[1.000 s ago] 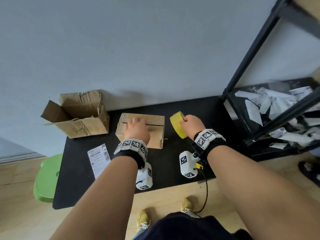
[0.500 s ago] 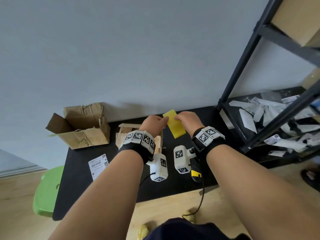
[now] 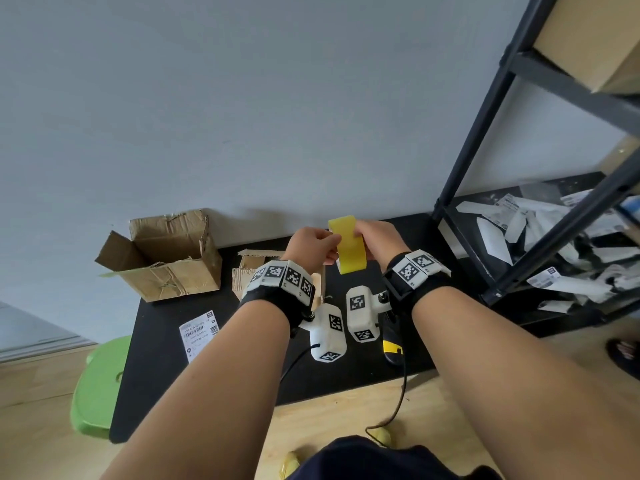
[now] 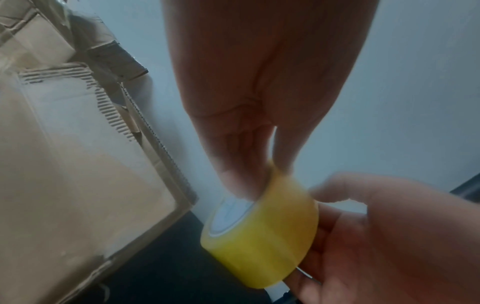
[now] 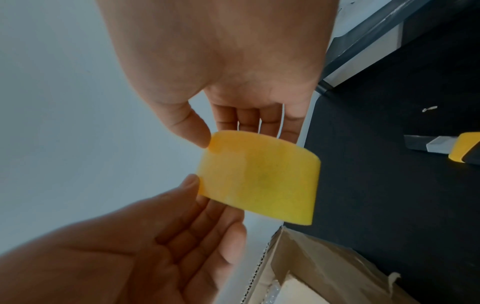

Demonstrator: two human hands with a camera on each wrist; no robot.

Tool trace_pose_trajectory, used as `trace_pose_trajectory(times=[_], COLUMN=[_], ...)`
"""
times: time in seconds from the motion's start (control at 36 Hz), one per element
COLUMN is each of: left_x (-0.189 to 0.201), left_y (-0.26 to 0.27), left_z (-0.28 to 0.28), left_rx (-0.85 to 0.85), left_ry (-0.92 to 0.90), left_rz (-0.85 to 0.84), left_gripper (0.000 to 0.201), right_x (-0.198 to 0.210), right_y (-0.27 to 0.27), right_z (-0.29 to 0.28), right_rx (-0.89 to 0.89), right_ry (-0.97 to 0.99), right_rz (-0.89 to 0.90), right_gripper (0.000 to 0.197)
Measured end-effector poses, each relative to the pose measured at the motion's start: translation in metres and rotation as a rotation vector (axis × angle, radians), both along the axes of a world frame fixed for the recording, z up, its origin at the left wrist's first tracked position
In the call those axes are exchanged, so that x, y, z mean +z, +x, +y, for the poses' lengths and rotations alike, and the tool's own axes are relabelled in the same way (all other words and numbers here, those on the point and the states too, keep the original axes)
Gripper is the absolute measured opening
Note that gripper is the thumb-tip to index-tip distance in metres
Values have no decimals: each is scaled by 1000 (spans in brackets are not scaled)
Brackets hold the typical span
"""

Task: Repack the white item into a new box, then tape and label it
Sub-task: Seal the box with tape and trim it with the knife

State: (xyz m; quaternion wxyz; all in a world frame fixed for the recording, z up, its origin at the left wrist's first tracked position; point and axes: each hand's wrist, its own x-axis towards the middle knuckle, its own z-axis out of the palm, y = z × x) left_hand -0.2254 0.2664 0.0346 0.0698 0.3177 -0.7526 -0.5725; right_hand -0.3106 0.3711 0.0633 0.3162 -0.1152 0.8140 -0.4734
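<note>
Above the black bench (image 3: 166,344), both hands hold the yellow tape (image 3: 349,249): right hand (image 3: 375,239) fingers wrap the roll, left hand (image 3: 311,245) fingers pinch its edge. The new box (image 3: 247,271) sits open just below.

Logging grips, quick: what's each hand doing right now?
Left hand: pinches the tape roll at its edge.
Right hand: grips the tape roll.
</note>
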Motion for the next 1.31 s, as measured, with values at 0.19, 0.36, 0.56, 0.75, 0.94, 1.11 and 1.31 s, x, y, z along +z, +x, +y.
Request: trace_pose_trajectory(times=[0.19,0.36,0.56,0.75,0.94,1.11,1.31], left_x=[1,4,8,8,10,11,11], left_y=[-2,-4,0,5,5,3,0], left_z=[-8,-14,-15,-14,-17,-23,-28], left_rx=[53,97,38,20,63,157,220], left_ry=[122,206,137,106,161,238,279], left_rz=[36,41,10,6,57,101,123], left_gripper=[21,27,11,11,11,18,23], right_x=[6,14,15,13,18,18,17], right_y=[4,12,9,8,10,10,7], right_z=[0,-1,-4,-7,-12,-13,-14], right_rx=[67,124,46,53,145,166,151], right_ry=[31,59,-13,-9,25,29,2], right_rz=[43,86,41,23,71,114,117], right_gripper=[2,16,19,11,19,20,20])
